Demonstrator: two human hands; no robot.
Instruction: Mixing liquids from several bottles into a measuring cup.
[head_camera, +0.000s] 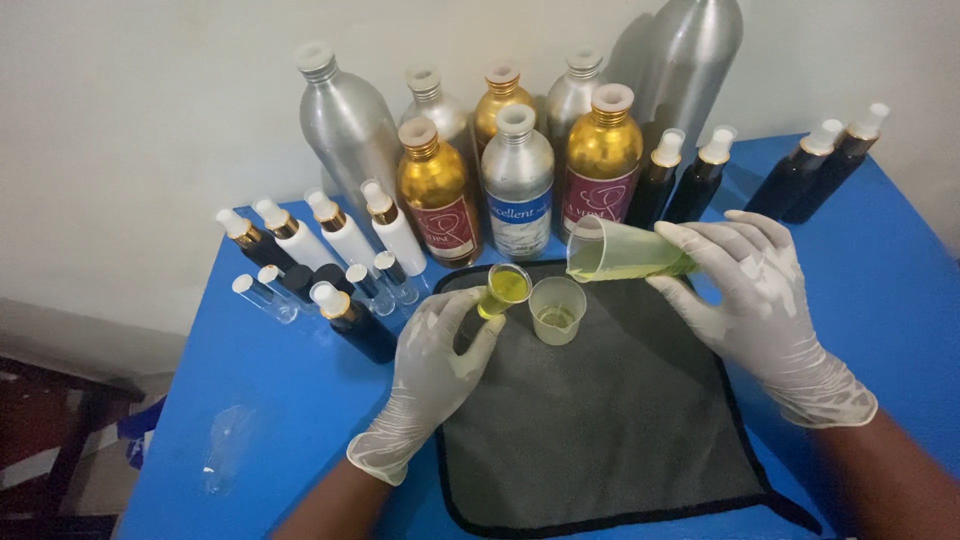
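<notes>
Now, left hand (432, 372) gripping small yellow-filled cup (503, 290), right hand (752, 290) gripping tilted measuring cup (622, 251)

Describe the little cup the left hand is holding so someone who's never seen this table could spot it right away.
Start at the dark cloth on the blue table. At its back-left corner, the gloved left hand holds a small clear cup in its fingers. Unlike the nearly empty cup standing beside it and the larger tilted beaker in the right hand, it holds bright yellow liquid.

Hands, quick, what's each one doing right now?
Left hand: closed on a small cup of yellow liquid.
Right hand: closed on a tilted measuring cup.
</notes>
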